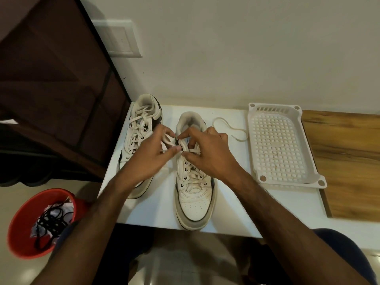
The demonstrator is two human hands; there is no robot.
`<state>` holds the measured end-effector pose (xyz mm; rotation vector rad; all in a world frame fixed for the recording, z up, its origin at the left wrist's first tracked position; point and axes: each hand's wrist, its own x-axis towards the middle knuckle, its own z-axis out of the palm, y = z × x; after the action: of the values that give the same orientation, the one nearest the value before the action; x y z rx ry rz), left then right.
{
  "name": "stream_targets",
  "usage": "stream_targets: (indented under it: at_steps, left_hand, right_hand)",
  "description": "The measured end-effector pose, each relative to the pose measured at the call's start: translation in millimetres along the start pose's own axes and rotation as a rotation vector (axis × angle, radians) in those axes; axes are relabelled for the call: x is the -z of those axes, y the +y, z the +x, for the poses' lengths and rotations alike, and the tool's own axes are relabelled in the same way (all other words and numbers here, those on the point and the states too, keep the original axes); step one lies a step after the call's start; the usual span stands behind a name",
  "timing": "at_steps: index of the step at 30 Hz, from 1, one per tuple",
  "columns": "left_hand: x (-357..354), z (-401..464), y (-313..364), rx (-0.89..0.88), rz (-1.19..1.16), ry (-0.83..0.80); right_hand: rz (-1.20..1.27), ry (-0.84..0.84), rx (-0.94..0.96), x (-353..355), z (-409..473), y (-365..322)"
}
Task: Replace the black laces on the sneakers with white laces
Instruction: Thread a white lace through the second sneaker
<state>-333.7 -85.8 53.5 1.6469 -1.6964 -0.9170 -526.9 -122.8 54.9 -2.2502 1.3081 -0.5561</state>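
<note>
From the head view, you have two white sneakers side by side on the white tabletop (226, 210), toes toward you. The left sneaker (141, 128) already carries a white lace through its eyelets, tied near the collar. The right sneaker (193, 182) has white lacing crossing its lower eyelets, and both your hands meet over its upper eyelets.

Your left hand (148, 159) curls its fingers and thumb round a strip of the white lace (167, 141), which runs between your fingers just left of the tongue. Your right hand (207, 153) pinches the same lace at the top of the sneaker, fingertips bent in close to your left thumb. The loose end of this lace (230, 128) trails in a loop on the tabletop, between the right sneaker and the white perforated tray (277, 147).

The tray lies at the right, partly over a wooden surface (349, 161). Down at your left, on the floor, a red bucket (22, 227) holds the black laces (51, 223) in a tangle, with some crumpled wrappers.
</note>
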Motion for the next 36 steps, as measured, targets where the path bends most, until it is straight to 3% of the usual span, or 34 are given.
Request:
stream_targets:
  at_steps: [5,7,9,12,15,17,20,22,24,30,36]
  left_hand:
    - [-1.3,9.0,5.9,-0.145,0.408,-0.041]
    - [1.9,9.4,2.9,-0.149,0.347,-0.095]
    - [12.5,2.9,2.4,-0.111,-0.094,-0.096]
    - [44.7,-6.6,4.4,-0.161,-0.908,0.086]
    - [57.5,-7.3,0.7,-0.289,-1.299,0.126]
    - [53.3,-5.9,-2.1,-0.21,-1.197,0.215]
    - [39.8,-0.6,-9.4,-0.017,-0.535,0.278]
    - [23.3,1.4,-13.7,-0.011,-0.122,0.096]
    - [6.8,-0.4,-12.8,-0.024,0.107,-0.056]
    - [-16.8,7.0,-4.2,-0.099,0.142,0.002]
    - [-4.1,2.5,-7.9,-0.173,-0.179,-0.034]
  right_hand:
    - [0.015,0.002,0.002,0.1,-0.6,0.8]
    - [0.01,0.0,-0.002,0.5,-0.2,1.3]
    - [0.01,-0.007,-0.009,0.6,0.1,2.2]
    - [0.035,-0.013,-0.015,0.5,0.2,2.9]
    - [0.038,-0.017,-0.021,-0.9,1.0,3.3]
    - [0.039,-0.014,-0.021,-1.2,0.5,3.9]
    - [0.047,-0.009,-0.018,-0.9,-0.6,4.9]
    - [0.055,-0.008,-0.011,-1.1,-0.4,3.7]
    - [0.049,-0.005,-0.002,-0.9,-0.3,2.5]
    - [0.067,0.006,0.005,-1.5,-1.3,3.5]
    - [0.063,-0.021,-0.002,-0.3,-1.9,0.0]
